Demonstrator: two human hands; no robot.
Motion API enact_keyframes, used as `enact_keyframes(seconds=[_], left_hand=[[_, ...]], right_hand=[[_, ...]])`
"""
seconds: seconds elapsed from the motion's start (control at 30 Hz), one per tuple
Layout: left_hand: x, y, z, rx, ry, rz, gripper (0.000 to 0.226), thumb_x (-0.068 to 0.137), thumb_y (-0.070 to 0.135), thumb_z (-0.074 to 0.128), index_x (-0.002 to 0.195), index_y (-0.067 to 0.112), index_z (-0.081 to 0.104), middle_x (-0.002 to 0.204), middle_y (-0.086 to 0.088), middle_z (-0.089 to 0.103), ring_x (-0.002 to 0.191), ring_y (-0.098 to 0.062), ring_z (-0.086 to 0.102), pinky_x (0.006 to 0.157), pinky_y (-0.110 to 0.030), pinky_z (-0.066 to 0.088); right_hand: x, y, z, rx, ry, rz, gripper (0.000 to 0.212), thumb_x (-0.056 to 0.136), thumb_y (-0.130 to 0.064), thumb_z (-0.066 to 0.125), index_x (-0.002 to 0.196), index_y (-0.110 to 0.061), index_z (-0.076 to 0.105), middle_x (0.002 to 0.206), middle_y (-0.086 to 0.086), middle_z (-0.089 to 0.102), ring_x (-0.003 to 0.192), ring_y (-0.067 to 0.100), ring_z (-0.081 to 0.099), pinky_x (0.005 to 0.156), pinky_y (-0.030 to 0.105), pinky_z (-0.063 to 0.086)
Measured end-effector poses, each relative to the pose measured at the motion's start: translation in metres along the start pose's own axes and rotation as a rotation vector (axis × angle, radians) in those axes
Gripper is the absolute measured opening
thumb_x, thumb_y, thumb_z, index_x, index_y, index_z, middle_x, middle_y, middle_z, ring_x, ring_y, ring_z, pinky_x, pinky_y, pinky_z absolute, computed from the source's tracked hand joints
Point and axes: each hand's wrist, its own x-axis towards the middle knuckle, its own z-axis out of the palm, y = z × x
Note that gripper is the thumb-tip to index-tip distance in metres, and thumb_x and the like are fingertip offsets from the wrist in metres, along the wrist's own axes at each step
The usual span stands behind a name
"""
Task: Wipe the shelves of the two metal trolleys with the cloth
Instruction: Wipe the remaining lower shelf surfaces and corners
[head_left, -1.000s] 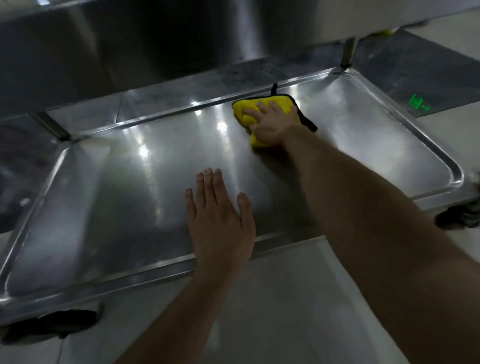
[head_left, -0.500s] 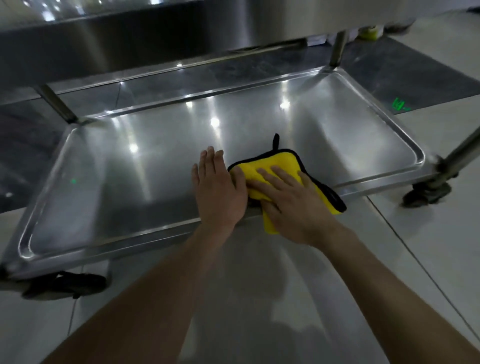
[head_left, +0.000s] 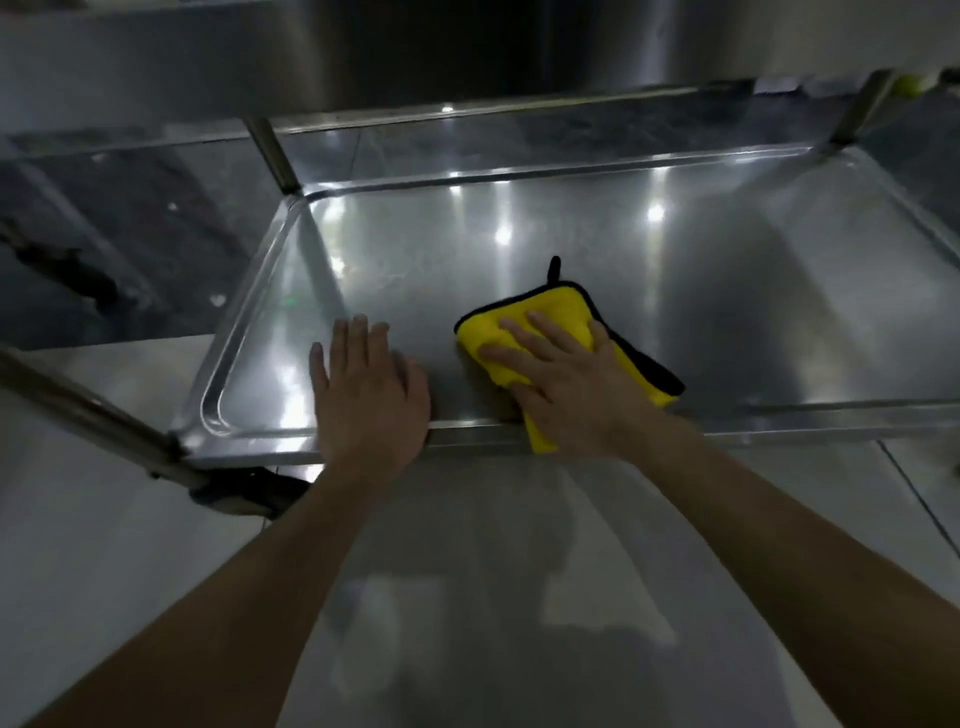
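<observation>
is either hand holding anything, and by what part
Nothing is gripped. The right hand presses flat on the yellow cloth's middle; the left hand rests flat on the shelf.

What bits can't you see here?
Head view only:
- Cloth middle: covered by the right hand.
- Shelf right end: cut off by the frame edge.
- Wheel: dark, partly under the shelf.
- Yellow-green thing at top right: too small, blurred.

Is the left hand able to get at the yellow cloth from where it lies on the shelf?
Probably yes. The left hand lies flat on the shelf beside the yellow cloth, with only bare metal between them. The right hand presses on the cloth, though, covering much of it.
</observation>
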Motion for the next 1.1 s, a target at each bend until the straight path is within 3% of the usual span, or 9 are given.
enact_keyframes(seconds=[0.2,0.37,0.57,0.67,0.77,0.9,1.0,1.1], left_hand=[[-0.001,0.003,0.003,-0.059,0.081,0.018,0.069,0.107,0.054,0.025,0.156,0.011,0.049,0.168,-0.014,0.045,0.162,-0.029,0.030,0.133,-0.055,0.021],[-0.005,0.006,-0.002,-0.096,0.099,-0.010,0.073,0.107,0.056,0.024,0.162,0.011,0.042,0.172,-0.011,0.039,0.166,-0.025,0.024,0.135,-0.052,0.016],[-0.007,0.006,-0.005,-0.221,0.233,-0.027,0.070,0.109,0.045,0.032,0.164,0.003,0.037,0.172,-0.014,0.040,0.164,-0.028,0.029,0.132,-0.056,0.023],[-0.007,0.005,-0.006,-0.256,0.269,-0.014,0.069,0.110,0.045,0.032,0.164,0.002,0.038,0.172,-0.013,0.039,0.163,-0.029,0.030,0.132,-0.055,0.022],[-0.006,0.004,-0.009,-0.301,0.233,-0.004,0.069,0.110,0.047,0.031,0.165,0.005,0.036,0.173,-0.012,0.037,0.165,-0.027,0.026,0.134,-0.053,0.018],[-0.005,-0.007,-0.020,-0.428,0.144,-0.003,0.068,0.109,0.048,0.034,0.163,0.008,0.042,0.170,-0.011,0.043,0.163,-0.028,0.030,0.133,-0.053,0.020],[0.005,-0.044,-0.029,-0.331,0.160,0.022,0.066,0.110,0.048,0.032,0.156,0.005,0.052,0.164,-0.016,0.051,0.160,-0.035,0.037,0.131,-0.055,0.025],[0.020,-0.091,-0.034,-0.167,0.061,-0.024,0.070,0.110,0.056,0.023,0.159,0.012,0.047,0.171,-0.014,0.040,0.165,-0.032,0.024,0.135,-0.054,0.015]], right_hand=[[0.176,0.027,-0.021,0.093,-0.058,0.148,0.056,0.109,-0.051,0.024,0.164,-0.053,0.015,0.178,-0.017,0.001,0.165,0.016,-0.003,0.123,0.076,-0.006],[0.245,-0.012,-0.028,0.167,-0.093,0.076,0.056,0.108,-0.041,0.029,0.164,-0.047,0.028,0.178,-0.012,0.012,0.165,0.016,0.005,0.128,0.067,-0.003],[0.171,-0.040,-0.015,0.118,-0.037,-0.204,0.051,0.115,-0.042,0.026,0.166,-0.043,0.028,0.176,-0.014,0.021,0.164,0.011,0.012,0.131,0.055,0.008],[0.097,-0.034,-0.004,0.081,-0.023,-0.307,0.054,0.115,-0.039,0.030,0.169,-0.036,0.023,0.176,-0.013,0.018,0.164,0.009,0.008,0.132,0.048,0.004],[0.027,-0.025,0.003,0.091,-0.020,-0.318,0.056,0.114,-0.038,0.036,0.169,-0.038,0.022,0.176,-0.018,0.013,0.164,0.006,0.004,0.132,0.045,0.002],[-0.004,-0.024,-0.001,0.016,-0.017,-0.312,0.056,0.114,-0.042,0.041,0.168,-0.035,0.027,0.177,-0.016,0.013,0.165,0.009,0.004,0.131,0.049,0.011],[0.003,-0.028,-0.008,-0.016,-0.071,-0.310,0.054,0.116,-0.042,0.034,0.169,-0.037,0.023,0.178,-0.016,0.009,0.165,0.009,-0.001,0.132,0.049,0.007],[0.009,-0.038,-0.006,0.006,-0.091,-0.250,0.052,0.116,-0.041,0.030,0.168,-0.039,0.022,0.177,-0.018,0.008,0.165,0.008,-0.002,0.132,0.050,0.006]])
